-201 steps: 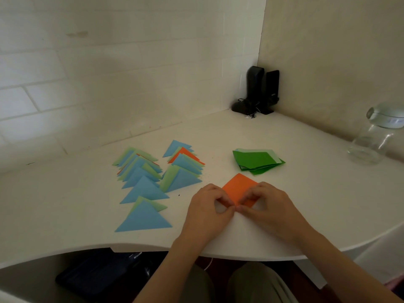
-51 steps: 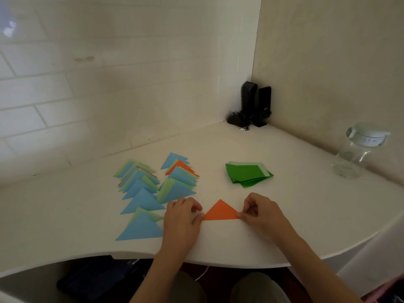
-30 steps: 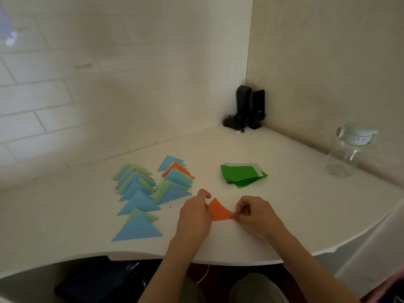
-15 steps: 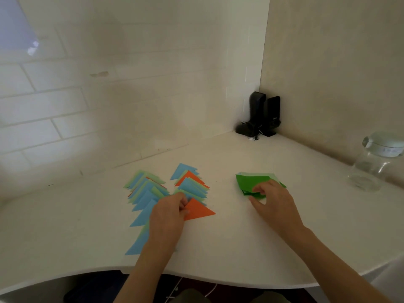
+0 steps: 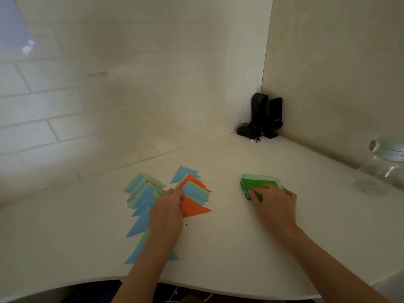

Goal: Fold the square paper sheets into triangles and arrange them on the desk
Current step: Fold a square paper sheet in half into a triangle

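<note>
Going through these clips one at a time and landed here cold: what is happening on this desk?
A person is folding paper squares into triangles. The left hand rests on a freshly folded orange paper triangle at the near end of two rows of blue, pale green and orange triangles on the white desk. The right hand lies on the stack of green unfolded square sheets; whether it grips one is unclear.
</note>
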A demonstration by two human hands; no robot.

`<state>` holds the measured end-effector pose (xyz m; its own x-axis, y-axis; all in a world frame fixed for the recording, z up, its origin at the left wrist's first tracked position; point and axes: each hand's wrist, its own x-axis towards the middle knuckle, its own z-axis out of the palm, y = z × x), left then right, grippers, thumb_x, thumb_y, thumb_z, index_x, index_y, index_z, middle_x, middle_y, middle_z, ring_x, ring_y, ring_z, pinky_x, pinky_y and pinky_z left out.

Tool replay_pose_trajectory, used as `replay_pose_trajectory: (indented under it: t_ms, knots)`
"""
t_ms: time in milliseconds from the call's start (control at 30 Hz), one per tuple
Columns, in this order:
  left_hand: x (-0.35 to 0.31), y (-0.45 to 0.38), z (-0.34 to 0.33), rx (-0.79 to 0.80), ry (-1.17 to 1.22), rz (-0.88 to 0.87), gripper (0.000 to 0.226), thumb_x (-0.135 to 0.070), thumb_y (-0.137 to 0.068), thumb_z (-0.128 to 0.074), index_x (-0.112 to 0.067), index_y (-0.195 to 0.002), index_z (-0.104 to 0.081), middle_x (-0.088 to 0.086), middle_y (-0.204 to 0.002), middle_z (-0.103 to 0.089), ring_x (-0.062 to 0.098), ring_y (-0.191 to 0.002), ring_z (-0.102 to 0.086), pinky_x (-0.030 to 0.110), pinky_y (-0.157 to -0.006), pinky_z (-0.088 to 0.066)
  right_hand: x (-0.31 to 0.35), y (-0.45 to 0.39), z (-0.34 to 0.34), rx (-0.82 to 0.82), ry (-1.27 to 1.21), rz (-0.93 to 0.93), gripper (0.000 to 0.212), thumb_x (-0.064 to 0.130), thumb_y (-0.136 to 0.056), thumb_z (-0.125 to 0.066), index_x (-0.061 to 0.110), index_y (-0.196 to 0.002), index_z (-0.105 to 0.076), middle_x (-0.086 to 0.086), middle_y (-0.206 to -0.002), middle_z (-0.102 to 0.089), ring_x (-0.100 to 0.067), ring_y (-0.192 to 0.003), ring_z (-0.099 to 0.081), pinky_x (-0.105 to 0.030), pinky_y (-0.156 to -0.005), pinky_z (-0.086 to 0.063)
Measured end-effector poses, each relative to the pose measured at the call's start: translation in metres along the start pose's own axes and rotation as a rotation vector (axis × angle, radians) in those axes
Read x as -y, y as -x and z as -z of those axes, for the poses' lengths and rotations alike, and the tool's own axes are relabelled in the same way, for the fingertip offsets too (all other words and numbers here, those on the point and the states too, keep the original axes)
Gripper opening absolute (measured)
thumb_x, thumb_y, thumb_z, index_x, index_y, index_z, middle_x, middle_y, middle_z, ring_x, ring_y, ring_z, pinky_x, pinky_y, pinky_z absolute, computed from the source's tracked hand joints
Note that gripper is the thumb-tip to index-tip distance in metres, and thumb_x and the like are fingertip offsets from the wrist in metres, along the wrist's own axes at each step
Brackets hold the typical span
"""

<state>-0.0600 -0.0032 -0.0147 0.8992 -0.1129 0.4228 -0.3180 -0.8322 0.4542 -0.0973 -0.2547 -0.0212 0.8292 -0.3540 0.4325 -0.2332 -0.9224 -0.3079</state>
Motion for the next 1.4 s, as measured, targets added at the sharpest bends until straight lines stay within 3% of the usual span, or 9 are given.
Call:
replay_pose_trajectory:
  t_ms: [133,267,367,500,667,800,1000,1233,1400]
  knots:
    - [-0.008,0.008,0.001,0.013,-0.02,-0.012,0.019,-0.002,-0.079,-0.06,-0.019,-0.086,-0.054,-0.004,-0.079,-0.059,0.019,-0.073,-0.056,0.04,-0.064,-0.048,-0.005,0.001,0.004,-0.004,-0.072,0.003,0.022,0.035,-0.093,-0.052,0.03,-0.096,-0.073,0.013,-0.109,-0.065,-0.01,-0.094,-0.058,-0.037,-0.096,-0.027]
    - [-0.026,0.024,0.0,-0.009,-0.053,-0.103,0.01,-0.008,-0.084,-0.06,-0.016,-0.09,-0.059,0.0,-0.084,-0.062,0.024,-0.076,-0.058,0.036,-0.061,-0.046,-0.01,0.003,0.013,-0.101,-0.047,0.036,0.009,0.033,-0.083,-0.068,0.027,-0.083,-0.075,0.011,-0.096,-0.07,-0.015,-0.089,-0.06,-0.038,-0.091,-0.029]
    - [-0.041,0.042,-0.005,-0.006,0.032,-0.22,0.018,-0.007,-0.076,-0.067,-0.017,-0.09,-0.061,-0.002,-0.088,-0.062,0.02,-0.08,-0.058,0.031,-0.064,-0.045,-0.014,0.007,0.026,-0.145,-0.113,0.052,0.009,0.038,-0.073,-0.076,0.029,-0.073,-0.073,0.015,-0.087,-0.07,-0.013,-0.086,-0.059,-0.032,-0.084,-0.026]
    - [-0.059,0.061,-0.014,0.006,0.169,-0.303,0.037,-0.01,-0.077,-0.068,-0.021,-0.11,-0.056,-0.004,-0.109,-0.055,0.014,-0.098,-0.053,0.025,-0.077,-0.047,-0.01,0.024,0.042,-0.222,-0.165,0.185,0.018,0.035,-0.061,-0.085,0.03,-0.062,-0.068,0.016,-0.08,-0.069,-0.014,-0.08,-0.062,-0.03,-0.075,-0.026]
    - [-0.066,0.072,-0.021,0.042,0.215,-0.404,0.053,-0.006,-0.073,-0.065,-0.023,-0.121,-0.047,-0.003,-0.122,-0.04,0.012,-0.111,-0.04,0.021,-0.084,-0.043,0.002,0.061,0.038,-0.18,-0.177,0.392,0.022,0.027,-0.058,-0.085,0.028,-0.064,-0.064,0.014,-0.074,-0.067,-0.013,-0.073,-0.063,-0.031,-0.069,-0.031]
    - [-0.06,0.078,-0.028,0.104,0.256,-0.487,0.035,-0.014,-0.08,-0.057,-0.021,-0.114,-0.056,-0.005,-0.118,-0.051,0.01,-0.111,-0.045,0.015,-0.094,-0.034,0.003,0.078,0.025,-0.04,-0.191,0.387,0.011,0.042,-0.071,-0.062,0.032,-0.067,-0.062,0.016,-0.067,-0.062,-0.005,-0.066,-0.057,-0.027,-0.066,-0.039]
    - [-0.052,0.076,-0.034,0.09,0.196,-0.457,0.017,-0.028,-0.087,-0.055,-0.022,-0.1,-0.064,-0.01,-0.105,-0.059,0.009,-0.1,-0.047,0.022,-0.086,-0.039,-0.004,0.08,0.018,0.105,-0.341,0.302,0.012,0.043,-0.073,-0.07,0.032,-0.071,-0.067,0.02,-0.076,-0.064,0.001,-0.073,-0.054,-0.02,-0.067,-0.044]
    - [-0.053,0.063,-0.032,0.146,0.249,-0.383,0.022,-0.048,-0.081,-0.056,-0.029,-0.08,-0.066,-0.016,-0.09,-0.058,0.006,-0.087,-0.045,0.024,-0.077,-0.042,-0.015,0.069,0.029,0.29,-0.454,0.358,0.03,0.053,-0.077,-0.057,0.028,-0.079,-0.073,0.03,-0.084,-0.056,0.007,-0.089,-0.055,-0.004,-0.076,-0.038]
    - [-0.056,0.057,-0.04,0.158,0.348,-0.281,0.022,-0.055,-0.075,-0.056,-0.034,-0.069,-0.054,-0.018,-0.083,-0.054,0.002,-0.085,-0.046,0.022,-0.075,-0.04,-0.012,0.07,0.022,0.216,-0.509,0.354,0.025,0.049,-0.076,-0.06,0.026,-0.07,-0.067,0.02,-0.079,-0.058,0.0,-0.076,-0.057,-0.024,-0.067,-0.049]
